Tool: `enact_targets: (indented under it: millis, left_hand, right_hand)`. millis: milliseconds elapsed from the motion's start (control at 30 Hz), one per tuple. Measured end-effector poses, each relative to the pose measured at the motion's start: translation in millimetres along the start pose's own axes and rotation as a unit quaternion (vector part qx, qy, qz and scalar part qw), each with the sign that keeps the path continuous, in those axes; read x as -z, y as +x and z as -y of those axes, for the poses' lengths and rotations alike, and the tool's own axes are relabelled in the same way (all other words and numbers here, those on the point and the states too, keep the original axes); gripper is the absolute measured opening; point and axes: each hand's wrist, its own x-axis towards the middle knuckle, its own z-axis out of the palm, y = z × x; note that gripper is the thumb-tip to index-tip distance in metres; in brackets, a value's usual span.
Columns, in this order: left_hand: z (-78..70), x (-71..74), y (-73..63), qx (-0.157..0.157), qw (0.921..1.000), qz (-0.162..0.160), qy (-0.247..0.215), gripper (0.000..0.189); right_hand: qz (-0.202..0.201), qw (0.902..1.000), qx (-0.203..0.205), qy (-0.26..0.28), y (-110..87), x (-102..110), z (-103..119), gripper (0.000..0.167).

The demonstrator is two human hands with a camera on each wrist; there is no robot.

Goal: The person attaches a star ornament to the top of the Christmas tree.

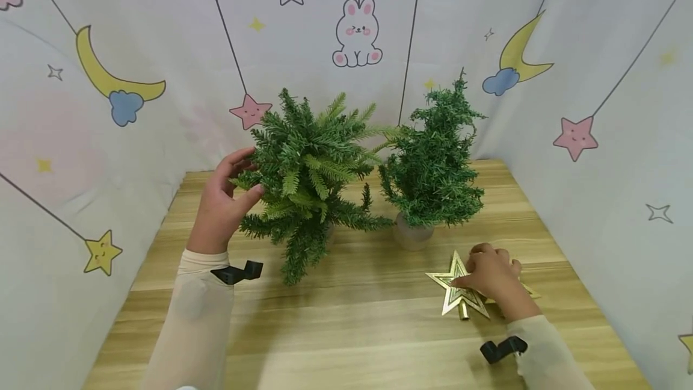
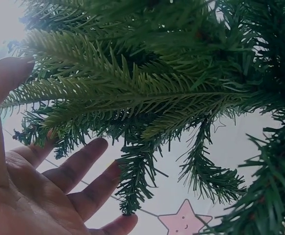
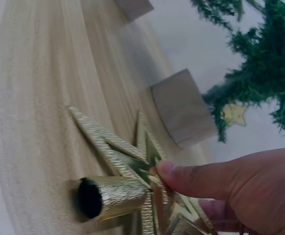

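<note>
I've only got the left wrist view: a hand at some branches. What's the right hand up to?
Observer: The right hand is pinching a gold star, thumb on its face.
Operator: Any mount on the gold star?
Observer: Yes, a gold tube; the right wrist view shows its dark open end.
Operator: Just the one tree on the table?
Observer: No, the head view shows a second tree to its right, standing on a round base.
</note>
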Motion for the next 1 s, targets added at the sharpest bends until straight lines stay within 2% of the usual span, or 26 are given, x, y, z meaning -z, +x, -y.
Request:
enact_targets:
  millis: [133,233,300,500,600,700,833,1000]
  left_hand:
    - [0.8,0.4,-0.9,-0.004,1.0,0.0,-0.001,0.067]
    - [1.1,0.8,-0.9,-0.008,1.0,0.0,0.0,0.067]
    - [0.8,1.1,-0.8,-0.007,1.0,0.001,-0.001,0.067]
    - [-0.3,0.1,-0.8,-0.001,1.0,0.006,0.005,0.068]
    - [-1.0,0.0,-1.0,-0.002,1.0,0.004,0.003,0.068]
    - [-1.3,-0.7,-0.7,-0.001,1.0,0.002,0.004,0.069]
    - [-1.1,-2.3,0.3,0.002,1.0,0.003,0.009,0.071]
    - [-1.7,-2.7,0.6,0.004,0.9999,0.0,0.017,0.07]
  right_hand:
    - [0.014,0.998,0.04,0.046,5.3,6,-6,0.039]
    - [0.031,0.9907,0.076,0.109,10.9,12,-11,0.033]
    - [0.047,0.9847,0.083,0.146,14.2,17,-15,0.031]
    - [0.067,0.9725,0.072,0.211,21.1,27,-24,0.026]
    - [0.064,0.9634,0.065,0.252,22.7,28,-26,0.024]
    - [0.049,0.9584,0.052,0.276,23.6,28,-27,0.022]
    - [0.03,0.9523,0.035,0.302,22.5,26,-29,0.031]
    - [0.012,0.9396,0.01,0.342,19.1,30,-36,0.043]
